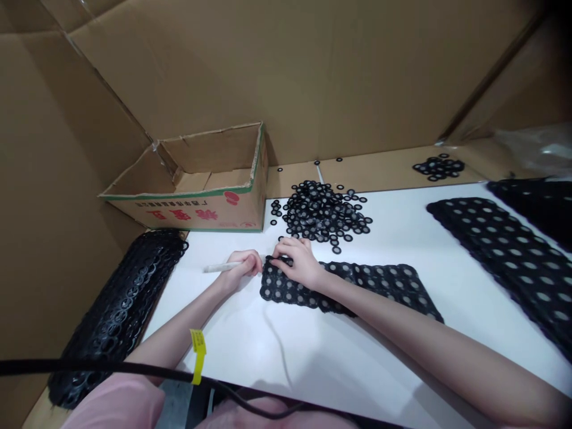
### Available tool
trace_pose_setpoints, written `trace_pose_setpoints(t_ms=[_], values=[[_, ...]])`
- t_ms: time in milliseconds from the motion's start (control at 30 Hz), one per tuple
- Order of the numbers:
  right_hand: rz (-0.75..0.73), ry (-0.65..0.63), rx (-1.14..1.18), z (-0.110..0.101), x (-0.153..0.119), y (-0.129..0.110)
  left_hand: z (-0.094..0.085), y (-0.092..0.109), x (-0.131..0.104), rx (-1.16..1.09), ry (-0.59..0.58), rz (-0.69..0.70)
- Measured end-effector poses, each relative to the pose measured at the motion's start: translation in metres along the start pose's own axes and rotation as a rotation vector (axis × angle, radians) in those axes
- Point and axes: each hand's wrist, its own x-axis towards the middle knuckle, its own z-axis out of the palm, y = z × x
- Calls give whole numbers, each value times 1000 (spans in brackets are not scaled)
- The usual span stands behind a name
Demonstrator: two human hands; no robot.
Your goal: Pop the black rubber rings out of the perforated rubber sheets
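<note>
1. Touching the far-left corner of the black strip [385, 276], head view — right hand [301, 262], fingers bent, pinch unclear; strip lies on the white table [241, 351].
2. Left hand [241, 269] grips a pen-like tool [217, 268] — corner handling, apparently; next probably calls for steady fingertips.

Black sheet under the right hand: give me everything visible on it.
The black sheet is an oblong with scalloped edges and rows of pale grey round spots; it looks like rubber or soft plastic. It lies roughly flat on the white table, long sides running left to right, nearer than the pile of black rings. The right hand fingers its far left corner; the right forearm hides part of it. Whether the left hand touches it, I can't tell.
</note>
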Motion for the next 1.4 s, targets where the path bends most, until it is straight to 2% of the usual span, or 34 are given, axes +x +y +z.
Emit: trace_pose_setpoints(t_ms=[233, 667, 1033, 1400], values=[[4, 32, 50, 1, -1, 2, 0, 0, -1, 29, 2, 7], [-1, 13, 45, -1, -1, 0, 0, -3, -1, 27, 22, -12], [-35, -24, 16, -2, -1, -2, -1, 6, 3, 119, -52, -49], [-76, -14, 0, -1, -3, -5, -2, 6, 3, 156, -153, -82]])
